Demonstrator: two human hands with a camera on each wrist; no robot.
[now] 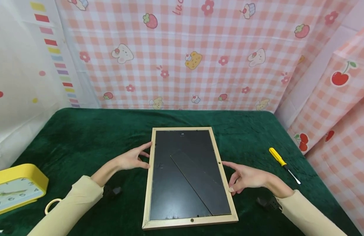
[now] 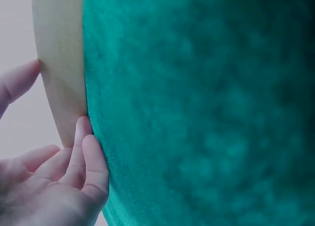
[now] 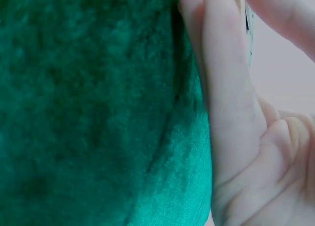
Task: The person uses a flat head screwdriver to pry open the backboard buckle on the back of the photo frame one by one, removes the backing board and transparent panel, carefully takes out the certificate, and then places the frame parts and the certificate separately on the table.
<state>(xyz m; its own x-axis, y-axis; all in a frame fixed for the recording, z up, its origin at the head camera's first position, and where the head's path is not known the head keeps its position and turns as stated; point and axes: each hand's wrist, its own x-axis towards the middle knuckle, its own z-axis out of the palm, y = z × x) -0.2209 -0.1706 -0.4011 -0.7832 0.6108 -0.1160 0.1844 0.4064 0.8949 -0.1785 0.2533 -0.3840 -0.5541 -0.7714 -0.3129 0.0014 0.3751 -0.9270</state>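
"Firstly, where lies the picture frame [image 1: 190, 183]?"
"Back upward on the desk [image 1: 111, 127], between left hand [image 1: 131, 159] and right hand [image 1: 249, 177]; each touches its nearer side with relaxed, unclenched fingers."
"And the screwdriver [image 1: 277, 157]?"
"Right of the right hand, well apart."

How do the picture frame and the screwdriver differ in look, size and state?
The picture frame is large and rectangular; the screwdriver is small and slim. The frame has a pale border and black back; the screwdriver, a yellow handle. The left hand and right hand touch the frame; neither touches the screwdriver. Both lie on green cloth.
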